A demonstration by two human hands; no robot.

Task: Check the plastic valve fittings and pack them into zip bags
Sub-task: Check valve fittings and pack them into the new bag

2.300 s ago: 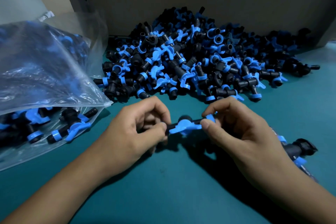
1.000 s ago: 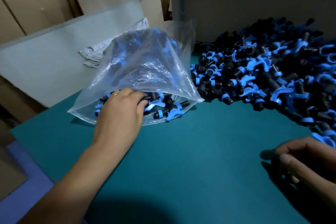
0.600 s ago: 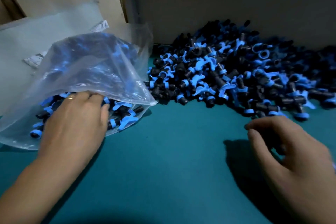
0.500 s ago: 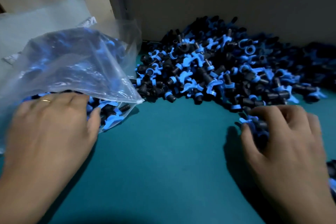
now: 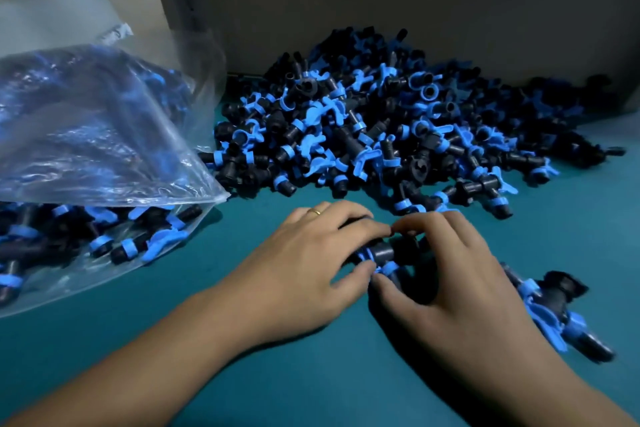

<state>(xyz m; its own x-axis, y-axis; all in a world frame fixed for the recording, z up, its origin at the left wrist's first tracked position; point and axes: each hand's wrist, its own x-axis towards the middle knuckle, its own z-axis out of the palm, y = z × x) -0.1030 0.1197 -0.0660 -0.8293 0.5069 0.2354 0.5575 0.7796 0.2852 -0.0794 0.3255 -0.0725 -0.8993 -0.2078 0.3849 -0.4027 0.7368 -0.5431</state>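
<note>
Item: my left hand [image 5: 304, 263], centre of the frame, palm down on the green table [image 5: 311, 385]. A gold ring [image 5: 315, 212] shows on one finger. Fingers and thumb curl round one end of a valve fitting [image 5: 382, 253], black body with blue parts, grasping it.

Item: my right hand [image 5: 460, 284], just right of centre, palm down. Its fingers curl over the other end of the same fitting and its thumb pinches in from below, so both hands hold the one piece between them, low over the table. The fingertips of the two hands nearly meet above it.

Item: heap of fittings [image 5: 381, 135], black and blue, upper centre to upper right, lying on the table against a brown cardboard wall [image 5: 415, 21]. Its near edge lies just beyond my fingers.

Item: zip bag [image 5: 97, 156], clear plastic, left side of the frame, lying on the table with its mouth towards the heap. Fittings fill its lower part.

Item: loose fittings [image 5: 550, 312], a few, lower right, just beside my right wrist.
</note>
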